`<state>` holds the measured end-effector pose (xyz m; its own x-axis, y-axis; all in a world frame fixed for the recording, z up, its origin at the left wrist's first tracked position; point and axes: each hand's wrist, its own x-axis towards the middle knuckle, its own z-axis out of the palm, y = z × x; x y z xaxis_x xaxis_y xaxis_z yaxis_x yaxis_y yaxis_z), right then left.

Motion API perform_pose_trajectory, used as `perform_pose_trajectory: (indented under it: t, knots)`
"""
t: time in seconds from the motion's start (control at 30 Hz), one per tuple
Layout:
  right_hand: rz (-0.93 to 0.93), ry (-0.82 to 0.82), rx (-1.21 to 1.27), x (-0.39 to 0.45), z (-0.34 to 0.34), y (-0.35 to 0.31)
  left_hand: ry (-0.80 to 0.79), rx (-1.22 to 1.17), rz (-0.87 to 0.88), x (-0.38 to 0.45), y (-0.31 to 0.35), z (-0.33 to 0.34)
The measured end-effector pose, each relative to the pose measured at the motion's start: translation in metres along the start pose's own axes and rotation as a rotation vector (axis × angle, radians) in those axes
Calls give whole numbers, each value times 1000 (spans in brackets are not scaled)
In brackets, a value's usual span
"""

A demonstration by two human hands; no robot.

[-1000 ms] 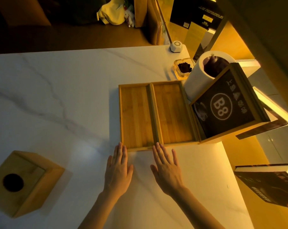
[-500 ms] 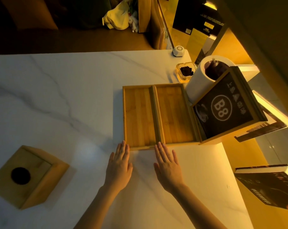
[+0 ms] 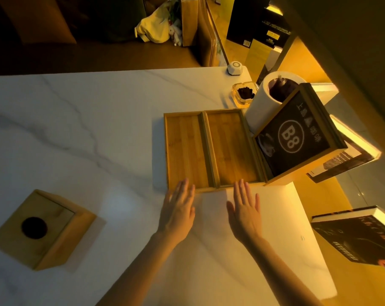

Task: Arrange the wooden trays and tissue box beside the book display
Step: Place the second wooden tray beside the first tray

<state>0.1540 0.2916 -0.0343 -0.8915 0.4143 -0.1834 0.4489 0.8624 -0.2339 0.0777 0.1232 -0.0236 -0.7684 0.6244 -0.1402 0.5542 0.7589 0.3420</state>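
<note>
The tissue box sits far left on the marble table, well apart from the trays. The left hand lies flat, fingers straight and close together, tips touching the near rim of the left tray. That tray lies side by side against the right tray. The right hand is flat too, fingers slightly spread, tips at the right tray's near rim; neither hand grips anything. The B8 stand touches the right tray's right side.
</note>
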Motion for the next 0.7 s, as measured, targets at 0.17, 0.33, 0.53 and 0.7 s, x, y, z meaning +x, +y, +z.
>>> perform_pose_trajectory:
  t: [0.17, 0.33, 0.53, 0.7]
  knots:
    - [10, -24, -51, 4, -3, 21, -51, -7, 95, 26, 42, 16]
    - [-17, -93, -62, 4, -1, 28, -124, 56, 115, 33, 53, 31]
    - [-43, -103, -53, 2, -1, 30, -135, 73, 126, 32, 54, 32]
    - [-51, -93, -48, 2, 1, 30, -129, 72, 120, 32, 54, 34]
